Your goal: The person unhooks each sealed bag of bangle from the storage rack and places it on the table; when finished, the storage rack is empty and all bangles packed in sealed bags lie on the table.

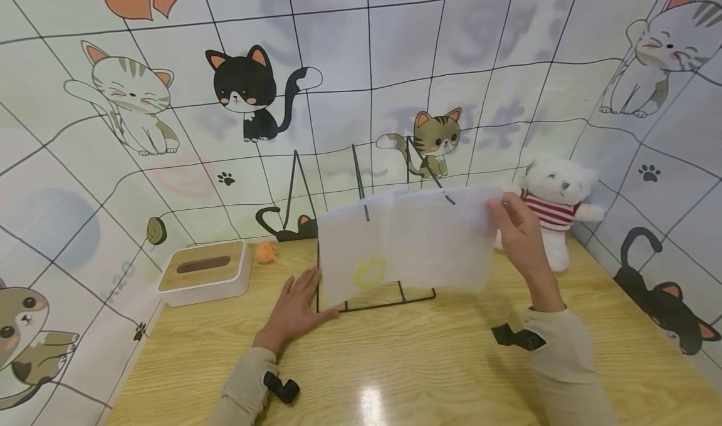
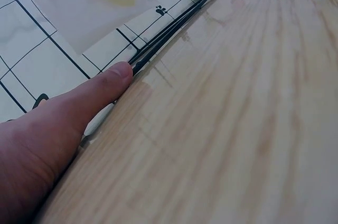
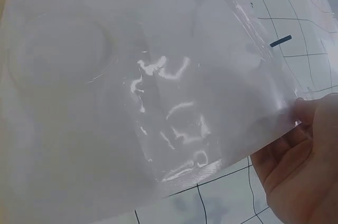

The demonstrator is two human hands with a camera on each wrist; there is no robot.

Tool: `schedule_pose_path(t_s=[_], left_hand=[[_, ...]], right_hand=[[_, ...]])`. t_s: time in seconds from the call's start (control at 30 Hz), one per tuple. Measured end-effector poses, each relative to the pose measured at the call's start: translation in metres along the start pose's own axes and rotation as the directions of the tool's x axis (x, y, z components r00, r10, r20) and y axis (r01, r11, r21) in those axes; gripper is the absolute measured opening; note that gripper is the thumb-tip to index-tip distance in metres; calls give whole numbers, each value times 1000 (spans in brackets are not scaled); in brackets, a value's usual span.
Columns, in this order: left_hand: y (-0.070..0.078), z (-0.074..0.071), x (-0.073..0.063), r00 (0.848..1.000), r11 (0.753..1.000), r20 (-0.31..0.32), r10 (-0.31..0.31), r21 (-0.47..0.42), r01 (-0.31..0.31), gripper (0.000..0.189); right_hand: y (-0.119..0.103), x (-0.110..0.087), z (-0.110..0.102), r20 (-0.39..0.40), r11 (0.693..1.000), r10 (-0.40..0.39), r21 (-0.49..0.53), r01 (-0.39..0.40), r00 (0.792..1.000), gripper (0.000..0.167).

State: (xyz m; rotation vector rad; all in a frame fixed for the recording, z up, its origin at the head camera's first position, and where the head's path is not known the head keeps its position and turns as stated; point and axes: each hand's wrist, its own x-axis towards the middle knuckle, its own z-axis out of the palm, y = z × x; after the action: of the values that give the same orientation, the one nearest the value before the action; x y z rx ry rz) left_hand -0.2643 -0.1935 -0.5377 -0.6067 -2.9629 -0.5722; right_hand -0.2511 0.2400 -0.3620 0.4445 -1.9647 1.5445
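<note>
My right hand (image 1: 521,238) pinches the upper right corner of a translucent white plastic sleeve (image 1: 434,238) with a yellow ring printed on it. The sleeve hangs in front of a black wire rack (image 1: 389,304) and hides much of it; a few of the rack's thin uprights rise behind and above. In the right wrist view, the glossy sleeve (image 3: 174,92) spreads wide from thumb and fingers. My left hand (image 1: 293,310) lies on the table at the rack's left front corner, fingers stretched out. Its thumb (image 2: 108,84) touches the front bar in the left wrist view.
A white tissue box (image 1: 205,272) with a wooden lid stands at the left, beside a small orange ball (image 1: 266,252). At the back right sits a white teddy bear (image 1: 558,207) in a striped shirt. A cat-print sheet covers the walls behind the wooden table (image 1: 429,363).
</note>
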Motion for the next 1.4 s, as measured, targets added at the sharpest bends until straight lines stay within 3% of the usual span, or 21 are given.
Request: schedule_pose_path(t_s=[0.27,0.57,1.17,1.4], left_hand=[[-1,2,0,1000,999,0,6,31,-6,113],[0,0,-1,1000,1000,18,-10,8,9,113],[1,-1,-1,999,999,44,-19,41,17,112],[1,-2,-2,999,1000,33,-12,16,12,111]], right_hand=[[-3,-1,0,-29,999,-27,-29,26,999,16],[-5,-1,2,-27,998,-29,-59,27,999,17],[-6,-3,0,-38,997,-58,-43,56,998,17],[-6,-3,-2,-41,995,-93,-50,91,995,17]])
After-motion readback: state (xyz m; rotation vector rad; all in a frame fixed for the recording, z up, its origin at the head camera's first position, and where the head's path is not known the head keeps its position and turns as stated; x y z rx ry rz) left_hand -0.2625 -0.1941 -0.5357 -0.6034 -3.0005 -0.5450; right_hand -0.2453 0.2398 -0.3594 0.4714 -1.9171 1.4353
